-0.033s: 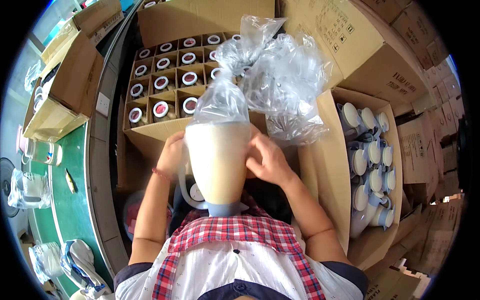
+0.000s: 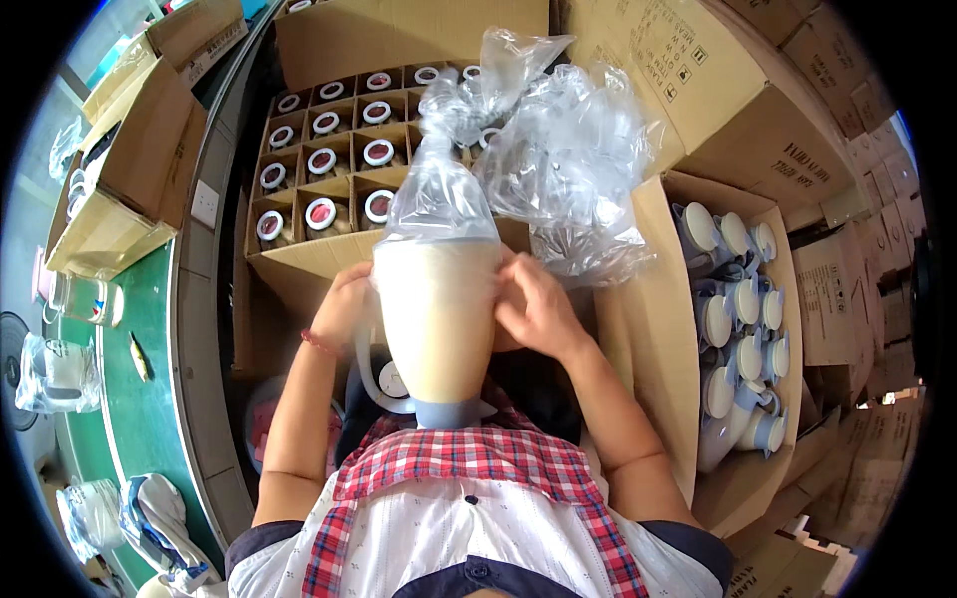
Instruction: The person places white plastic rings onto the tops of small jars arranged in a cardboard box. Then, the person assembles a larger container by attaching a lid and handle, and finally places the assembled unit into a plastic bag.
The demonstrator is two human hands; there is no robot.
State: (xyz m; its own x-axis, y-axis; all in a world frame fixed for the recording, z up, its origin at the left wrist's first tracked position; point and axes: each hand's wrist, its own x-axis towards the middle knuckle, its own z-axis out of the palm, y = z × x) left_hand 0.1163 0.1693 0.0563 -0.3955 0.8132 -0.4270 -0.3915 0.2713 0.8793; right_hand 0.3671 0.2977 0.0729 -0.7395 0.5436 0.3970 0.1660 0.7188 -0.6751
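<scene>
A cream thermos jug stands tilted against my lap, its narrow grey collar towards me and its wide end away. Its handle curves out on the left side. Over the wide end sits a clear plastic bag, with its far part gathered and stretching up to the loose bags. My left hand, slightly blurred, is closed at the jug's left edge, its fingertips partly hidden. On the other side my right hand pinches at the jug's rim, where the bag's edge appears to lie.
Ahead, a divided carton holds several bottles with white-rimmed caps. A heap of clear bags lies over its right corner. To the right, an open carton contains several jugs. A green table with a marker runs along the left.
The jug and bag have shifted very slightly right, and the bag's far end stands a little straighter. My right fingers have curled in closer to the rim.
</scene>
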